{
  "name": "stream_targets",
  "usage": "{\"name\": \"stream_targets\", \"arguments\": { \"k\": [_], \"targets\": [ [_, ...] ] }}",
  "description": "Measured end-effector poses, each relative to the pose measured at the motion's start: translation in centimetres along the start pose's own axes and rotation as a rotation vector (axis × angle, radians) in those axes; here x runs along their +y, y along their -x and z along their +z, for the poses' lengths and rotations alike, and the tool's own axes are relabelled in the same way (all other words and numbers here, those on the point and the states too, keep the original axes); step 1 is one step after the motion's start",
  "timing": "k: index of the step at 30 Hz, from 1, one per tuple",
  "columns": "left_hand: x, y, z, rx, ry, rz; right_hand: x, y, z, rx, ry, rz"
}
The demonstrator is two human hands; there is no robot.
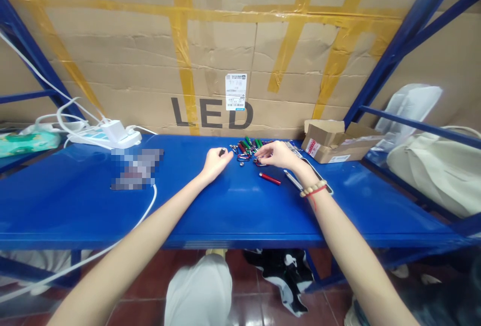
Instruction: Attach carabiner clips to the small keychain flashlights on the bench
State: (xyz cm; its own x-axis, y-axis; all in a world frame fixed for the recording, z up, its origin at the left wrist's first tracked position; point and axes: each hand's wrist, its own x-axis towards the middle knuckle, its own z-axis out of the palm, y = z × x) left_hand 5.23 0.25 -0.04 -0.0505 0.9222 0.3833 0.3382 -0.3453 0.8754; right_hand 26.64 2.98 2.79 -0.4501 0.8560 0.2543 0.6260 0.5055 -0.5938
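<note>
My left hand (218, 164) is just above the blue table, left of a pile of small parts. Its fingers are closed around a small black piece (222, 152), mostly hidden by them. My right hand (277, 155) reaches in at the pile's right side, fingers curled and tips drawn together; what they pinch is too small to tell. The pile holds several green tubes (258, 143) and small metal clips (244, 156). A red metal tube (269, 178) lies in front of my right hand, with a silver tube (293, 180) beside it. One small round silver part (241, 164) lies between my hands.
An open small cardboard box (334, 141) stands at the back right, near a white-edged flat object (319, 178) partly under my right wrist. A power strip (105, 137) and white cable (150, 198) are on the left. A large taped carton (210, 55) walls the back.
</note>
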Motion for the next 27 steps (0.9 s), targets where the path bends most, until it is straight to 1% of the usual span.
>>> {"name": "stream_targets", "arguments": {
  "k": [2, 4, 7, 10, 13, 16, 18, 27],
  "targets": [
    [0.1, 0.2, 0.2, -0.082, -0.104, 0.101, -0.9, 0.0, 0.3, 0.033, -0.097, -0.084],
    [0.2, 0.4, 0.3, -0.159, -0.168, 0.139, -2.0, 0.1, 0.9, 0.069, -0.204, -0.167],
    [0.2, 0.5, 0.4, -0.225, -0.207, 0.141, -3.7, 0.3, 2.2, 0.152, -0.291, -0.228],
    [-0.1, 0.4, 0.5, -0.25, -0.197, 0.113, -4.8, 0.5, 3.4, 0.206, -0.267, -0.245],
    [-0.5, 0.3, 0.5, -0.252, -0.17, 0.096, -5.0, 0.5, 4.1, 0.221, -0.148, -0.262],
    [-0.9, 0.2, 0.6, -0.228, -0.157, 0.064, -4.9, 0.4, 4.4, 0.204, 0.002, -0.271],
    [-1.1, 0.2, 0.7, -0.208, -0.149, 0.035, -4.7, 0.4, 4.6, 0.198, 0.057, -0.274],
    [-1.4, -0.1, 0.7, -0.138, -0.061, -0.002, -5.0, 0.8, 5.5, 0.219, 0.076, -0.286]
  ]
}}
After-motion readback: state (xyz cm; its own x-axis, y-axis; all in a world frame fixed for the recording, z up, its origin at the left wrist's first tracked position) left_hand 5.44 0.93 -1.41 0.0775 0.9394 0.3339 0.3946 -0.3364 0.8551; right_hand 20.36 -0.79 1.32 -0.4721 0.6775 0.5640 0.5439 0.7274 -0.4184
